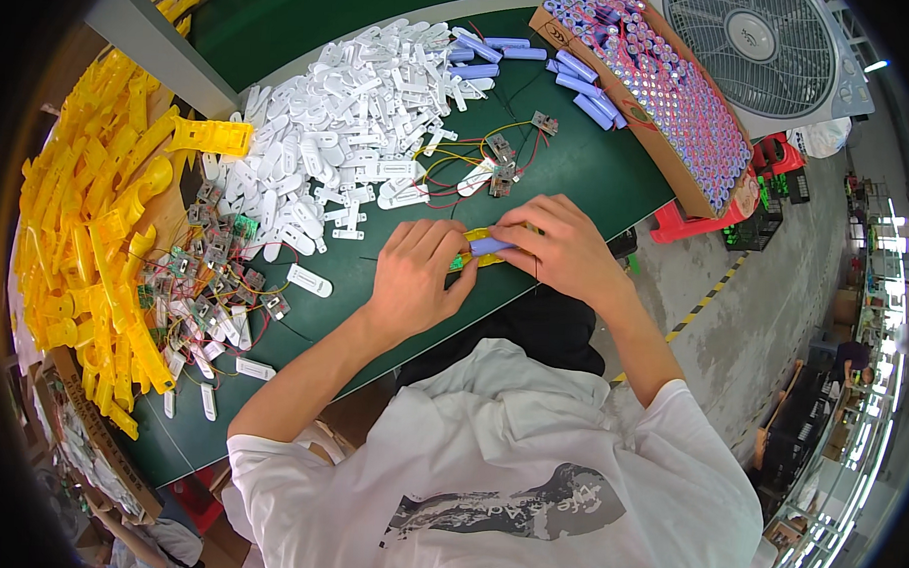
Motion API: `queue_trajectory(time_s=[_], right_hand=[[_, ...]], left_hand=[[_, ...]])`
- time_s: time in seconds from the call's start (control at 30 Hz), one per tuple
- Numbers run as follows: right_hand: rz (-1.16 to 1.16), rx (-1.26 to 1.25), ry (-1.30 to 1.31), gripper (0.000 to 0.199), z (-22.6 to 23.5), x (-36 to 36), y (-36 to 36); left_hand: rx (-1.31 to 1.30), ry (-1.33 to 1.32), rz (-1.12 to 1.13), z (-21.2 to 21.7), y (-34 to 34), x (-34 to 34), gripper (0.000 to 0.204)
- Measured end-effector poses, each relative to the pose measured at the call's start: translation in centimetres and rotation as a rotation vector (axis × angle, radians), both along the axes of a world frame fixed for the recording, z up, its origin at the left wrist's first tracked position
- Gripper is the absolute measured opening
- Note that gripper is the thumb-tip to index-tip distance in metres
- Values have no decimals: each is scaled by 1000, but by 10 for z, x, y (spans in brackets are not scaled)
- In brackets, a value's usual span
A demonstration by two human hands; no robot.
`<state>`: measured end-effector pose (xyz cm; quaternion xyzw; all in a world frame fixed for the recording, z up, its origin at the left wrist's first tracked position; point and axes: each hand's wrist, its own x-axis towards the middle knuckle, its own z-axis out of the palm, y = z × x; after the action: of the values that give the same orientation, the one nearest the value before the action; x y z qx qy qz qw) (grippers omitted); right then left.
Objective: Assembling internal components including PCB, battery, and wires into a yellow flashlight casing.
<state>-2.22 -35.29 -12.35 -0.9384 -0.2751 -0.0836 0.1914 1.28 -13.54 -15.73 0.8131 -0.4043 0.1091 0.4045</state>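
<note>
Close to the table's front edge, my two hands meet over a small yellow plastic casing. A purple cylindrical battery cell lies lengthwise in or on it. At the casing's left end my left hand is closed, thumb and fingers gripping it; a bit of green circuit board shows there. My right hand is closed around the right end, fingertips pressing on the battery cell. The fingers partly hide the casing's ends. Just beyond lie small circuit boards with red, yellow and black wires.
White plastic parts are heaped behind my hands. Yellow casings pile up at the left, beside wired circuit boards. Loose battery cells lie next to a cardboard box full of cells. A fan stands far right.
</note>
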Motion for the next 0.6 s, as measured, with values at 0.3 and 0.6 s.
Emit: queue_trajectory(time_s=[0.3, 0.6], right_hand=[[-56, 296, -11, 18, -12, -1, -7], [-368, 1103, 216, 23, -40, -18, -3]], left_hand=[[28, 5, -6, 1, 2, 0, 19], [70, -58, 0, 5, -3, -6, 12]])
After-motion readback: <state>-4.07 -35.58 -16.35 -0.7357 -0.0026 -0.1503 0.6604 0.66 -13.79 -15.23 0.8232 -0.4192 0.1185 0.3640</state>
